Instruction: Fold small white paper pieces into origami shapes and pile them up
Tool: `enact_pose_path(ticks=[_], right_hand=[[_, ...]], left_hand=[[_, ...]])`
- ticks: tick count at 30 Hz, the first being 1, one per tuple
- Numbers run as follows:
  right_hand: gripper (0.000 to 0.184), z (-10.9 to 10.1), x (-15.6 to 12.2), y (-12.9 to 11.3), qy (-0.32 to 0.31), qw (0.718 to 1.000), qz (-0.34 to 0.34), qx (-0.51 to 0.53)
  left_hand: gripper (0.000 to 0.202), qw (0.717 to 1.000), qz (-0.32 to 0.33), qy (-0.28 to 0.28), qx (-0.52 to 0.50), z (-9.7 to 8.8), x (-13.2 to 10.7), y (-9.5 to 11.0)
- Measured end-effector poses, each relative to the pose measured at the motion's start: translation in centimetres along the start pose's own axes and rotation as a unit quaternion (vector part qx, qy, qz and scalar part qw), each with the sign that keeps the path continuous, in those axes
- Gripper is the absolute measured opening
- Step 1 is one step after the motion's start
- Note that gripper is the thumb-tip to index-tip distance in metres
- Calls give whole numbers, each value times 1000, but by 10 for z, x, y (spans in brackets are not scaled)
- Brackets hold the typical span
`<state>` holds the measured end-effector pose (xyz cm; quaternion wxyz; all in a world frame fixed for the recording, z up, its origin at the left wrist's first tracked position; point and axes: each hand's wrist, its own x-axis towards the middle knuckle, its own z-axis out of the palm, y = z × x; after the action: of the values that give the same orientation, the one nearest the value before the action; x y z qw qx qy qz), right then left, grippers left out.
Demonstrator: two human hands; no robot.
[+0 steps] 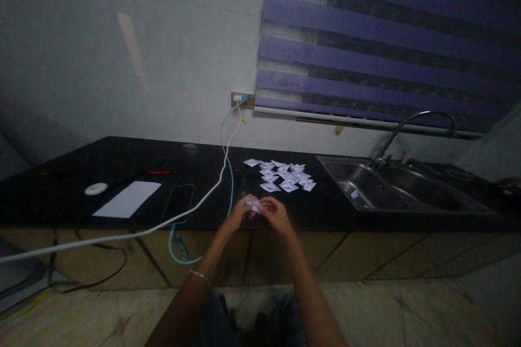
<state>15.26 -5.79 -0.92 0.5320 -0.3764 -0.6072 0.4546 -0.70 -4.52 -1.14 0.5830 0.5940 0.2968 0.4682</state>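
A small piece of folded white paper (pixel 253 204) is held between my two hands, just over the front edge of the black countertop (pixel 211 173). My left hand (pixel 241 211) grips its left side, fingers closed on it. On the other side my right hand (pixel 274 210) pinches the paper with thumb and fingers. Several folded paper boats (pixel 288 179) lie grouped on the counter beyond my hands. Fine folds in the held piece are too small and dim to make out.
Left on the counter are a stack of white paper (pixel 129 199), a phone (pixel 178 203), a white roll (pixel 96 188) and a red pen (pixel 159 173). A white cable (pixel 211 190) crosses from the wall socket (pixel 243 100). At right is a steel sink (pixel 337 179) with a faucet (pixel 407 119).
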Motion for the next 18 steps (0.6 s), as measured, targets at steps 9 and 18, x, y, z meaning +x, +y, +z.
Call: enact_pose_path(ticks=[9,18], right_hand=[[16,3,3,5,57,996,7,-73],[18,5,4,9,74,992,4,-98]], left_hand=[[28,994,33,43,95,-2,6,-8],[29,987,25,97,128,3,2,-3]])
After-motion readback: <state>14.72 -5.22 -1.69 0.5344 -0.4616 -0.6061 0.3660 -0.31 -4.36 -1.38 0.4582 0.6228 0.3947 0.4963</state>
